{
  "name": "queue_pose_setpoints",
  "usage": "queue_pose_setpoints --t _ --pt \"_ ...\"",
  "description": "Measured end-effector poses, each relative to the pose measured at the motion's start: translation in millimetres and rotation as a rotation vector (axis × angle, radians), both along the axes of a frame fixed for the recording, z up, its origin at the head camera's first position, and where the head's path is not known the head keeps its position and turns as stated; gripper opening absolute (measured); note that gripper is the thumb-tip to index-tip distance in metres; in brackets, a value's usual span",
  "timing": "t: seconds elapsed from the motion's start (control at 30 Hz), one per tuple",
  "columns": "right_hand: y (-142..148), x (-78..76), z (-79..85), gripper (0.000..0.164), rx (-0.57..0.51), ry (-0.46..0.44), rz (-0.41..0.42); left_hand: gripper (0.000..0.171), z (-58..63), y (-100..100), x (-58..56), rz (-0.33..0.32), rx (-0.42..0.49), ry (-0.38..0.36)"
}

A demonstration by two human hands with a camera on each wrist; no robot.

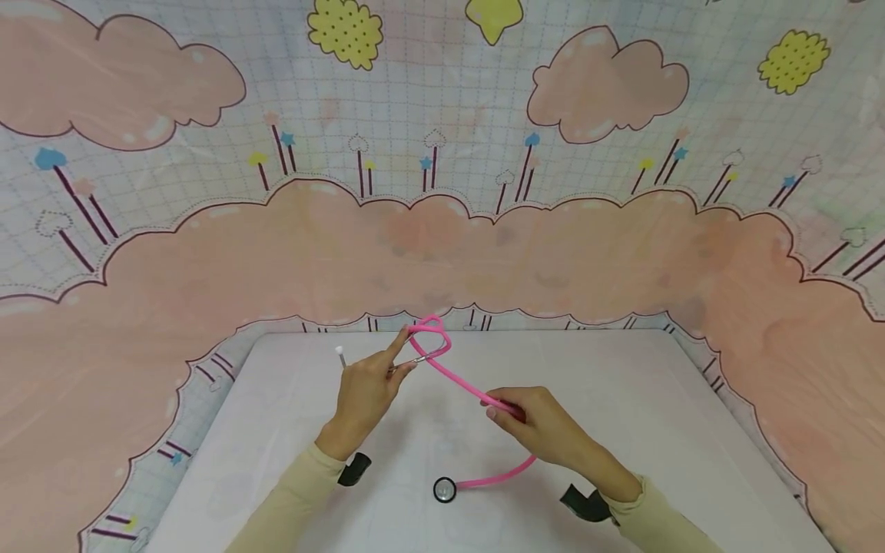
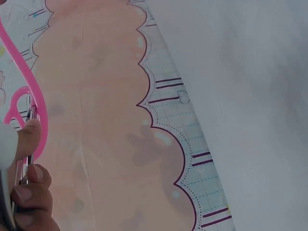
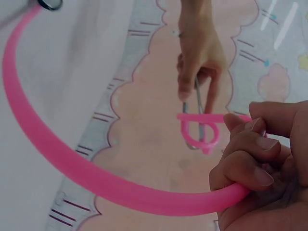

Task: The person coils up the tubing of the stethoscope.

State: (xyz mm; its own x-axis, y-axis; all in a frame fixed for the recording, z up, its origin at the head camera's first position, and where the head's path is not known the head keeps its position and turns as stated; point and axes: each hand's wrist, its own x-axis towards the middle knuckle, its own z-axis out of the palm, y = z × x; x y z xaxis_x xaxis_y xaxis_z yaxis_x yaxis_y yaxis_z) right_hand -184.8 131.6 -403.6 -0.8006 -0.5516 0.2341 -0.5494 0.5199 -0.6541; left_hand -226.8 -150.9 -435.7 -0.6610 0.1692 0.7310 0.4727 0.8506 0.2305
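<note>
A pink stethoscope (image 1: 456, 376) spans both hands above the white table. My left hand (image 1: 366, 392) grips its metal ear tubes (image 1: 420, 359), and a white eartip (image 1: 339, 350) pokes out behind the fingers. Just past the fingertips, the pink tubing (image 3: 211, 118) bends into a loop around the metal tubes. My right hand (image 1: 553, 430) holds the tubing farther along, fingers curled round it, as the right wrist view shows. From that hand the tubing curves down and back to the round chestpiece (image 1: 445, 489), which shows low in the middle of the head view.
The white tabletop (image 1: 276, 461) lies under both hands. Behind it and along its sides hangs a cloth (image 1: 484, 253) printed with clouds and stars. Dark straps (image 1: 586, 504) sit at both wrists, beside the beige sleeves (image 1: 290, 491).
</note>
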Motion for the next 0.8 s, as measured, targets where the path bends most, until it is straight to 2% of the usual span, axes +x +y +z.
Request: queue_pose_setpoints --t 0.13,0.3,0.57,0.8 --pt "0.8 -4.8 15.8 0.033 0.030 0.080 0.020 0.061 2.4 4.4 0.7 -0.005 -0.007 -0.025" --pt "3.2 -11.1 29.1 0.027 0.060 0.202 0.057 0.062 3.6 6.4 0.6 -0.018 -0.006 -0.039" --pt "0.0 -17.5 42.6 0.018 0.063 0.330 0.163 0.062 6.6 9.8 2.3 -0.071 -0.026 -0.076" --pt "-0.3 -26.9 54.6 0.020 0.080 0.386 0.164 0.062 4.4 12.8 1.0 -0.116 -0.028 -0.116"
